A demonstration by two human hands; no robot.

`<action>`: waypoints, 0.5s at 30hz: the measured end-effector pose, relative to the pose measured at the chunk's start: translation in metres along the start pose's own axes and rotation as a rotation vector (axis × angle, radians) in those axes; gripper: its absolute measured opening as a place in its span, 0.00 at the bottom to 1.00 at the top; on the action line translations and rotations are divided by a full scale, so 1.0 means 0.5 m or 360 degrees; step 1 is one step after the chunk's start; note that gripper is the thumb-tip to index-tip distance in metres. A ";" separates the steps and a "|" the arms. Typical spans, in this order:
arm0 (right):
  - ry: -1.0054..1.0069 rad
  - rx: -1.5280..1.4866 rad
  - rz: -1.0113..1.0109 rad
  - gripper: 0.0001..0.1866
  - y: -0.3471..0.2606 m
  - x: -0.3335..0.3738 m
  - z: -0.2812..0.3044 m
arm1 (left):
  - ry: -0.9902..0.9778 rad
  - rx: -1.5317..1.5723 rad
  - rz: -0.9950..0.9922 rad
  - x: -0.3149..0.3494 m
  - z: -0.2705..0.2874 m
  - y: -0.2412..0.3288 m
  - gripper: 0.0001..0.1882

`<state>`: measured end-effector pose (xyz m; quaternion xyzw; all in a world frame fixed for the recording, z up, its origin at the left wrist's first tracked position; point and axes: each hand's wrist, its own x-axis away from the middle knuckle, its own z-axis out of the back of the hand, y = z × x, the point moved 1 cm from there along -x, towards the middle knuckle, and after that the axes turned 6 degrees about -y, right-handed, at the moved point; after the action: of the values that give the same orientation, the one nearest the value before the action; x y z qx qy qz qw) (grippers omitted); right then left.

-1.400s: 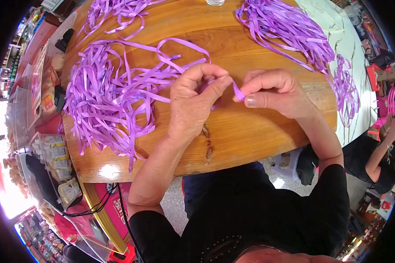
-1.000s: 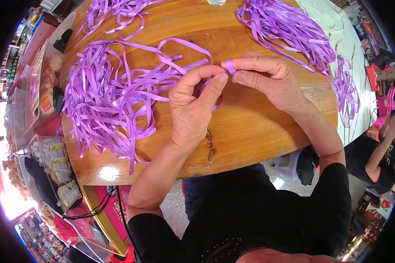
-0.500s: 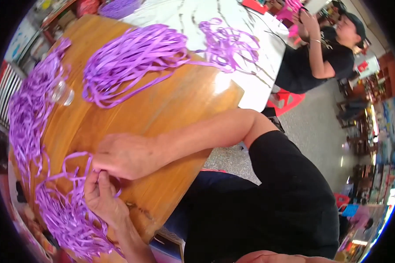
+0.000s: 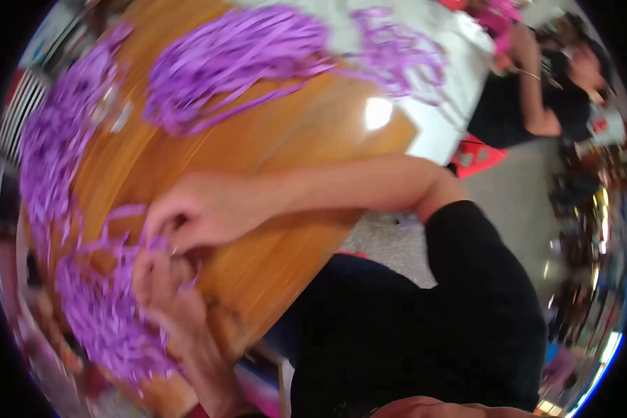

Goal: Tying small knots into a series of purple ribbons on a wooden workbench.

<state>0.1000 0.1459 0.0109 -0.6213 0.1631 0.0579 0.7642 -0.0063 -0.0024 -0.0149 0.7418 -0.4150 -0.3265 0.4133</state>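
Observation:
My right hand (image 4: 212, 209) reaches across from the right, thumb and fingers pinched at a thin purple ribbon (image 4: 124, 210). Just below it, my left hand (image 4: 166, 282) has its fingers closed on the same ribbon. The two hands nearly touch, over the near left part of the wooden table (image 4: 285, 150). Motion blur hides the fine detail at the fingertips. A tangled pile of purple ribbon (image 4: 108, 317) lies left of my left hand, at the table's edge.
Another ribbon heap (image 4: 59, 146) covers the left edge, beside a small clear container (image 4: 120, 117). A large looped ribbon bundle (image 4: 237, 56) lies at the far side. Loose ribbon (image 4: 397, 56) rests on the white table (image 4: 460, 63). A person in black (image 4: 529, 97) sits at the right.
The view has shifted, so the tables sit higher and further right. My right hand has lifted slightly from my left, opening a small gap between its curled fingers.

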 end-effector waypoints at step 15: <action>0.0072 0.1431 0.0712 0.16 -0.013 0.001 -0.008 | 0.0259 0.0041 0.0271 -0.004 -0.037 0.031 0.04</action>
<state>0.1015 0.1405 0.0161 -0.1815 0.3177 0.1309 0.9214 0.0028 0.0007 0.0072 0.7332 -0.4457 -0.2237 0.4623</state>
